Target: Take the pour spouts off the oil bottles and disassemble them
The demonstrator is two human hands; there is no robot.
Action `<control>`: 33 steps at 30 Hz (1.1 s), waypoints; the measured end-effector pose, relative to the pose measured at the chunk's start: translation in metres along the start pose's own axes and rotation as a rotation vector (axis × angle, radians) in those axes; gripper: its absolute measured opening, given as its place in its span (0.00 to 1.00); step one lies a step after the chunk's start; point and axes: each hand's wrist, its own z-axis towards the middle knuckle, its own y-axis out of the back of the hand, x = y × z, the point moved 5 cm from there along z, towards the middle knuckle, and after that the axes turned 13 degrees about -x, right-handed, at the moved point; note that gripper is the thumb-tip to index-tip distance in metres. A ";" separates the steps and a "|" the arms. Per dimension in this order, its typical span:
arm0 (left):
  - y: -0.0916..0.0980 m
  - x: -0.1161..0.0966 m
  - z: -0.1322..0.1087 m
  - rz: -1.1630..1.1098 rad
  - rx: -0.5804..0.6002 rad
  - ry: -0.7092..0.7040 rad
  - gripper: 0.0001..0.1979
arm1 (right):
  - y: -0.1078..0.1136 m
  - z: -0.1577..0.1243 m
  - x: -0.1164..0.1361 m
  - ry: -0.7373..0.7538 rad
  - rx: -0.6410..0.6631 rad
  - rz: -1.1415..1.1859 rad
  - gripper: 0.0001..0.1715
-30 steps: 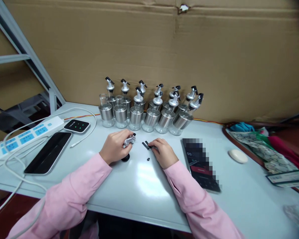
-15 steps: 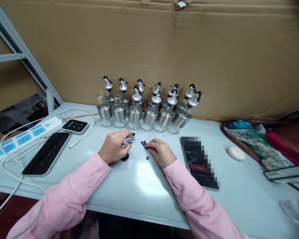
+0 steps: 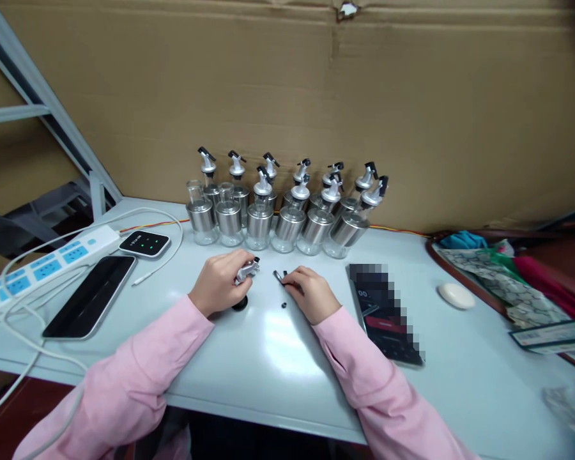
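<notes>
My left hand (image 3: 223, 281) is closed round a silver pourer spout (image 3: 247, 271) with a black tip, just above the table. A round black piece (image 3: 240, 304) lies partly hidden under that hand. My right hand (image 3: 312, 292) pinches a small black lever (image 3: 278, 276) between thumb and fingertips at the table top. Behind it a second black piece shows in part. A tiny black cap (image 3: 283, 305) lies in front of the right fingers. Beyond both hands stand several glass bottles with steel bands (image 3: 259, 220), most with silver pourers; two front-left bottles (image 3: 229, 217) have open necks.
On the left lie a phone (image 3: 91, 297), a small black device (image 3: 144, 243), a power strip (image 3: 48, 265) and loose white cables. To the right are another phone (image 3: 383, 313), a white oval object (image 3: 456, 296) and a bag (image 3: 551, 275). A cardboard wall (image 3: 287, 96) closes the back.
The black lever in my right fingers has turned and tilted up, apart from the second black piece beside it. My left hand with the pourer spout has hardly moved.
</notes>
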 end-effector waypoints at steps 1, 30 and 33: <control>0.000 0.000 0.000 0.003 0.000 0.000 0.10 | 0.000 0.000 0.000 -0.013 0.004 -0.005 0.09; -0.005 -0.002 -0.004 -0.106 0.105 0.102 0.13 | 0.001 0.001 0.002 -0.002 -0.011 0.030 0.07; -0.006 -0.001 -0.002 -0.078 0.112 0.098 0.12 | 0.001 0.001 0.004 0.012 0.001 0.034 0.07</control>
